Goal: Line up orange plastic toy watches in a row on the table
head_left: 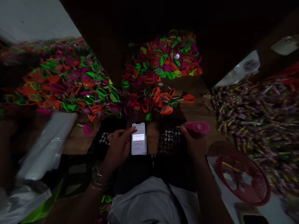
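— Left hand (118,146) resting beside a lit phone (138,138), index finger touching its screen, fingers spread, nothing gripped. Phone lying flat on a black crate (169,137)

— And the right?

— Right hand (192,141) clamped on a pink plastic toy (198,127), held just above the crate's right edge

— Around them?

— Heaps of orange, green and pink plastic pieces (161,59) spread across the wooden surface (198,109); wrapped sticks (257,115) piled at right, near a red basket (243,179); clear plastic bags (46,146) at left

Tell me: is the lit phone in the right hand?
No, the phone lies under the left hand; the right hand holds a pink toy.
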Demonstrator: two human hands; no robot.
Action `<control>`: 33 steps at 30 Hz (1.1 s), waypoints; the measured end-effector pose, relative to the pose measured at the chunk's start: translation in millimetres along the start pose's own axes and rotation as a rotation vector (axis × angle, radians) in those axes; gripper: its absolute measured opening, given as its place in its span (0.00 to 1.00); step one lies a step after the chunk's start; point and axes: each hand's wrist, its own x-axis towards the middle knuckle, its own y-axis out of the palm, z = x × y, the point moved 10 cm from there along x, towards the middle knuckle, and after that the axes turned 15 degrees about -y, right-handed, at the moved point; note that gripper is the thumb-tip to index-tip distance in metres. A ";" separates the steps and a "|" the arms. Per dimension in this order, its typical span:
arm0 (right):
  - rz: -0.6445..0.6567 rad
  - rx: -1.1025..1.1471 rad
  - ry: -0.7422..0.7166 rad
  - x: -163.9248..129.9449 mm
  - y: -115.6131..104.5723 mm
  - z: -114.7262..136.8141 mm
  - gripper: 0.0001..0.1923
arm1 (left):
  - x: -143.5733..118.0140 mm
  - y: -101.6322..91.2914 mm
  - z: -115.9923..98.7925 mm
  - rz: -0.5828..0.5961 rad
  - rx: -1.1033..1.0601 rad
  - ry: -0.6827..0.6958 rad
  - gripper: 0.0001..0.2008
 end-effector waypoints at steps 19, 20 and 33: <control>0.286 -0.152 -0.239 20.2 76.4 7.4 0.13 | 122.5 37.9 -136.3 0.412 -0.207 0.364 0.18; 0.279 -0.162 -0.263 19.9 79.7 12.1 0.12 | 122.7 37.2 -135.1 0.401 -0.208 0.358 0.18; 0.310 -0.152 -0.215 31.9 67.2 -2.9 0.09 | 121.7 34.5 -138.0 0.364 -0.208 0.389 0.16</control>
